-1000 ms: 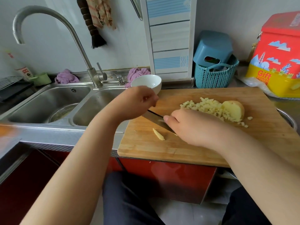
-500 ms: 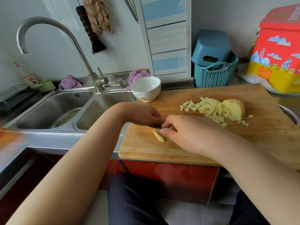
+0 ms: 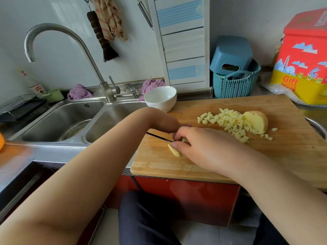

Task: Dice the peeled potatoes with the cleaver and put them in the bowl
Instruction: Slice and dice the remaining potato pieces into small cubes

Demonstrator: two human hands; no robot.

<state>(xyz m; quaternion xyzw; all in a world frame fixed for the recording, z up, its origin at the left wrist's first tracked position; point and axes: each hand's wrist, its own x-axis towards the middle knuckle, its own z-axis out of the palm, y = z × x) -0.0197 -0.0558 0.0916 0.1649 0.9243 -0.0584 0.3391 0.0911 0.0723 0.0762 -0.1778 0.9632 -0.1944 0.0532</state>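
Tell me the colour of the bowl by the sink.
White bowl, seen in the head view.

Cleaver (image 3: 159, 137) mostly behind hands

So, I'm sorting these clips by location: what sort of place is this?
Most likely a home kitchen: a steel double sink with a gooseneck tap, a wooden cutting board holding diced potato, and a white bowl beside the sink.
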